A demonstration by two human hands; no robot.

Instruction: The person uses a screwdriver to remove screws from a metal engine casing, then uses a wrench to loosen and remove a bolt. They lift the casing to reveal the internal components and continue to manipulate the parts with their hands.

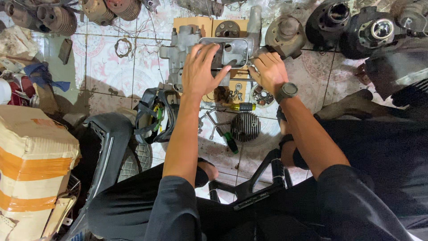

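A grey cast-metal engine casing (236,50) stands on cardboard on the tiled floor in front of me. My left hand (200,67) lies flat on its left side, fingers spread over the rim. At the casing's right edge, my right hand (269,71), with a watch on the wrist, is curled around a thin metal tool whose tip touches the casing. Below the hands lie a finned round cylinder head (245,126), a yellow-handled screwdriver (240,106), a green-handled screwdriver (230,142) and several small metal parts.
Engine parts line the far edge: finned cylinders (58,18), a round housing (285,33), black covers (374,29). A taped cardboard box (31,156) stands at left, next to a black plastic panel (107,147). A black metal frame (263,178) lies between my knees.
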